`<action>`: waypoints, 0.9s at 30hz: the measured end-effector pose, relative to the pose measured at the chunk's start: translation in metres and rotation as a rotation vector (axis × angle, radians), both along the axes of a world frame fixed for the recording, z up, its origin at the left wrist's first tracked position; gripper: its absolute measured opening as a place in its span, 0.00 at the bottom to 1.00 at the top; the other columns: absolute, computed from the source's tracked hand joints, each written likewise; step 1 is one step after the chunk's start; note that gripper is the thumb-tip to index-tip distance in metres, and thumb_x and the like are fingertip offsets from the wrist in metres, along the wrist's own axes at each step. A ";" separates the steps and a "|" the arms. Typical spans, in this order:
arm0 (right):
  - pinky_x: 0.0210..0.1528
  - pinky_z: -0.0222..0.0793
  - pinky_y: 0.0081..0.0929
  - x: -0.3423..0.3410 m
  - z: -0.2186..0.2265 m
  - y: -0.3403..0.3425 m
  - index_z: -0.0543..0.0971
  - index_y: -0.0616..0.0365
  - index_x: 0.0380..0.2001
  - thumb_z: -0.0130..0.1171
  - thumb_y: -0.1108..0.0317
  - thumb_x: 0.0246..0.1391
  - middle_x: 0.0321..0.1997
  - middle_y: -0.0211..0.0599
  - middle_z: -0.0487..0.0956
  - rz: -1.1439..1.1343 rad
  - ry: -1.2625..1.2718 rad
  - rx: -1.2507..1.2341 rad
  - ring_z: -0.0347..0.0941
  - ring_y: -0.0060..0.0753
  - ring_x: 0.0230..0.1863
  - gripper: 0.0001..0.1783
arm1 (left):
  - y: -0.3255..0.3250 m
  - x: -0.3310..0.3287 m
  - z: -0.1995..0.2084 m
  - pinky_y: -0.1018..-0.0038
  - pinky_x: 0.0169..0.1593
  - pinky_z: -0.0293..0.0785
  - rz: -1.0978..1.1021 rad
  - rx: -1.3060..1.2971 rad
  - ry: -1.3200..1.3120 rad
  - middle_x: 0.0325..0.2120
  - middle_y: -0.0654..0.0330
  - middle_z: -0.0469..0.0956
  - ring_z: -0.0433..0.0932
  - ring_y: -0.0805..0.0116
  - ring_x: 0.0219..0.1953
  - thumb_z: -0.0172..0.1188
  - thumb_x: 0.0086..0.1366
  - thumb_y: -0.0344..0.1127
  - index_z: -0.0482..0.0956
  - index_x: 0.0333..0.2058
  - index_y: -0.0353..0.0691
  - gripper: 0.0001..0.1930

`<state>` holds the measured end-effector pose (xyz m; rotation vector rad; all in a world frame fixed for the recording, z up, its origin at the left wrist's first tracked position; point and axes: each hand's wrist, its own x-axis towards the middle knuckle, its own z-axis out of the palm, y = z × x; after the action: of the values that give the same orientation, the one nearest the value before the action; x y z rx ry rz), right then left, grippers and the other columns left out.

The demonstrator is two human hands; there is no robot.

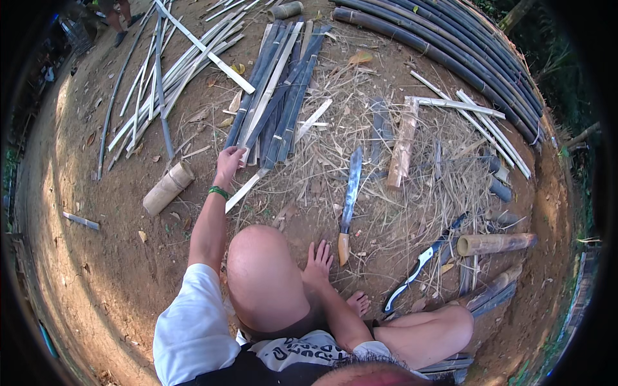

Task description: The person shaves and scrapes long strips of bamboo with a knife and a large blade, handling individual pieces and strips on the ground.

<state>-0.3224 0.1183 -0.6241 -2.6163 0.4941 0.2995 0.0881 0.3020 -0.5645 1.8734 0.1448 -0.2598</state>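
At the near end of a pile of split bamboo slats [278, 96], dark on one face and pale on the other, my left hand [228, 162] is closed on the end of one slat. A green band circles that wrist. My right hand [317, 264] rests on the dirt beside my bare foot, fingers spread and holding nothing. Just right of its fingertips lies a machete [351, 193], its wooden handle toward me and its blade pointing away. Farther right is a curved pruning saw [421, 262] with a white and black handle. My raised knee stands between my arms.
A short bamboo tube [168, 188] lies left of my left hand; another bamboo tube [497, 244] is at the right. Pale bamboo strips [187, 74] are heaped far left. Long dark bamboo poles [444, 48] are stacked far right. A wooden block [403, 145] sits among shavings.
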 end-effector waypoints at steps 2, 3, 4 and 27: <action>0.71 0.37 0.69 -0.003 -0.005 -0.001 0.51 0.57 0.73 0.66 0.38 0.44 0.77 0.60 0.41 -0.004 0.026 -0.012 0.34 0.63 0.78 0.61 | -0.006 -0.002 0.009 0.69 0.35 0.76 -0.009 0.249 -0.097 0.32 0.52 0.83 0.82 0.66 0.30 0.69 0.56 0.43 0.82 0.44 0.29 0.23; 0.71 0.36 0.70 -0.002 -0.008 0.000 0.49 0.57 0.73 0.64 0.36 0.44 0.77 0.61 0.39 0.013 0.037 -0.015 0.32 0.64 0.78 0.62 | -0.001 -0.001 0.008 0.68 0.38 0.77 0.015 0.350 -0.182 0.32 0.51 0.83 0.82 0.63 0.31 0.69 0.55 0.44 0.82 0.44 0.30 0.24; 0.71 0.34 0.70 0.000 -0.008 0.000 0.47 0.58 0.74 0.62 0.33 0.45 0.77 0.62 0.37 0.031 0.046 -0.019 0.31 0.66 0.78 0.63 | 0.006 0.002 0.004 0.67 0.40 0.77 0.040 0.451 -0.269 0.33 0.50 0.84 0.83 0.60 0.32 0.69 0.55 0.45 0.83 0.44 0.30 0.24; 0.69 0.54 0.49 0.009 0.025 -0.036 0.70 0.58 0.58 0.61 0.68 0.48 0.66 0.55 0.60 -0.238 -0.389 -0.097 0.56 0.59 0.68 0.31 | -0.048 -0.247 -0.078 0.51 0.70 0.52 -0.784 0.910 -0.246 0.68 0.39 0.54 0.52 0.41 0.71 0.67 0.59 0.49 0.56 0.70 0.42 0.44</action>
<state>-0.3136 0.0818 -0.5994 -2.5813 0.6839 -0.3125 -0.1591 0.2544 -0.6423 2.7813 -0.7807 -0.5512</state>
